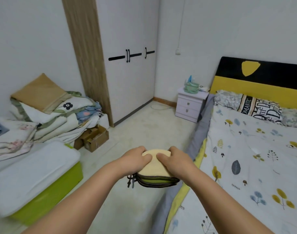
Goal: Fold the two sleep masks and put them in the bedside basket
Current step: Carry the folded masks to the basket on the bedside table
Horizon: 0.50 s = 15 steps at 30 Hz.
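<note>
I hold a folded stack of sleep masks [153, 166] in front of me over the floor, beside the bed. The top face is pale yellow; below it show green layers with grey-brown edging, and dark straps hang at the lower left. My left hand [136, 158] grips the stack's left side, thumb on top. My right hand [175, 160] grips its right side the same way. A green basket [191, 87] stands far off on the bedside table [190, 105] next to the headboard.
The bed [255, 157] with a leaf-print quilt fills the right side. A green storage box [43, 186] with a white lid and piled bedding [48, 112] are on the left, with cardboard boxes [93, 137] behind. A white wardrobe [130, 68] stands ahead.
</note>
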{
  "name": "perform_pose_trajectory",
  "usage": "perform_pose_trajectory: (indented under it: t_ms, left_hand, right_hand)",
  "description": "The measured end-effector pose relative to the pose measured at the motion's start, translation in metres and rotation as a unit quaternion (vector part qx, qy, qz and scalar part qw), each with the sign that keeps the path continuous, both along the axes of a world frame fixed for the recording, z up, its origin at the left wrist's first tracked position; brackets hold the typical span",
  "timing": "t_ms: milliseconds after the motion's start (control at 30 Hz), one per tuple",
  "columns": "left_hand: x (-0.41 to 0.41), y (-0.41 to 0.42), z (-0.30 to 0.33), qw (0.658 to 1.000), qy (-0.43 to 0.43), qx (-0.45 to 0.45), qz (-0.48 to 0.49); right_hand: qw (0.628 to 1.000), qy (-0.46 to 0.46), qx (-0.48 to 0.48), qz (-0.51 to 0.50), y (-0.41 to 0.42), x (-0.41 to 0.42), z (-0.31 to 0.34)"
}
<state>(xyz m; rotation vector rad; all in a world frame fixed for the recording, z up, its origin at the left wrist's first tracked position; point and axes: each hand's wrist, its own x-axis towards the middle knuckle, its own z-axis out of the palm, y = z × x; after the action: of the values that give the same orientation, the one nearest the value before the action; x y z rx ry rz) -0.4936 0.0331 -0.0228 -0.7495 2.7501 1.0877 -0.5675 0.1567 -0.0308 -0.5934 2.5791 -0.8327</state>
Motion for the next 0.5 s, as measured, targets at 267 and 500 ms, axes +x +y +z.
perform_pose_trajectory:
  t_ms: [267,500]
  left_hand:
    - [-0.050,-0.074,0.011,0.999,-0.006,-0.035,0.001]
    - [-0.083,-0.149,0.003,0.999,-0.001,-0.043,-0.003]
  right_hand:
    - [0.999,0.024,-0.001,0.027,-0.078,-0.056,0.002]
    - [0.999,0.035,-0.006,0.031,-0.151,-0.088,-0.002]
